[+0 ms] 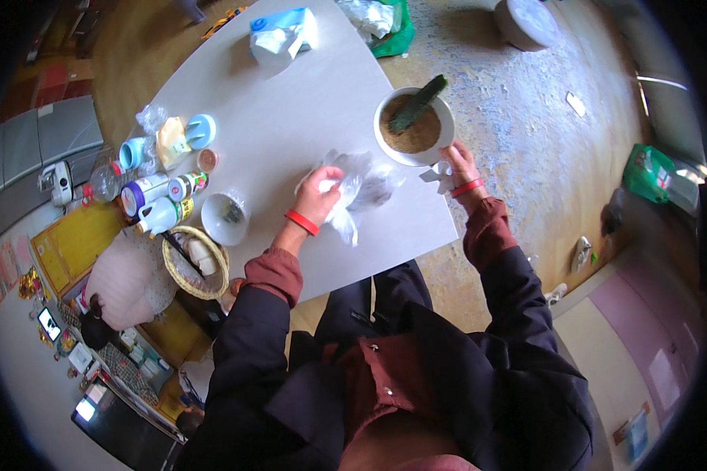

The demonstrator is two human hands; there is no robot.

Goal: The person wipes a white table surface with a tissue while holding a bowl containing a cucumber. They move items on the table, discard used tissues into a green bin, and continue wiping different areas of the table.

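Observation:
My left hand (321,191) is over a crumpled clear plastic bag (380,185) on the table, its fingers curled; I cannot tell whether it grips the film. Beside the table's right edge, my right hand (461,163) holds crumpled white tissue (439,176), with its fingers at the rim of a white bowl (383,138). Whether those fingers also bear the bowl's weight is unclear. Brown powder or grain (409,140) fills the lower part of the bowl. A dark green cucumber-like piece (418,105) leans in it, one end past the rim.
On the light table (253,118), a tissue pack (283,35) lies at the far end. Several bottles and jars (147,191) crowd the left side near a smaller white bowl (218,219) and a wicker basket (225,265). Another person (126,277) is at the left.

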